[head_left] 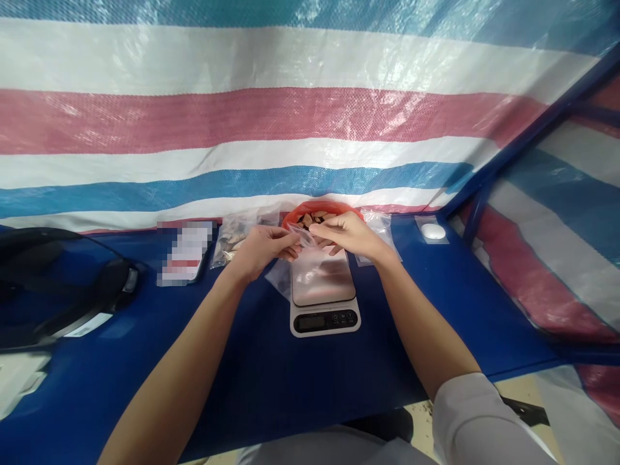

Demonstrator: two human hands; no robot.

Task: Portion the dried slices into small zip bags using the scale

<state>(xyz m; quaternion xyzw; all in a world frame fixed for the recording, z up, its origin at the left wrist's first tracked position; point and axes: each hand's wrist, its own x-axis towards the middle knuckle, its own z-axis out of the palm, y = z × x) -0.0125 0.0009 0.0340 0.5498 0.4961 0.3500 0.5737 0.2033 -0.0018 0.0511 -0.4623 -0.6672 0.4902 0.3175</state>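
A clear plastic bag is stretched between my two hands, above the far end of a white digital kitchen scale. My left hand pinches the bag's left side. On the other side my right hand has its fingers closed at the bag's edge. Just behind the hands sits a red plastic bag, open at the top, with brown and tan dried slices inside. The scale's display looks dark. What the clear bag holds, if anything, I cannot make out.
Left of the hands lie a filled clear bag and a blurred-out phone-like object. A black headset-like item rests far left. Another clear bag and a small white case lie right. Striped sheeting borders the blue table.
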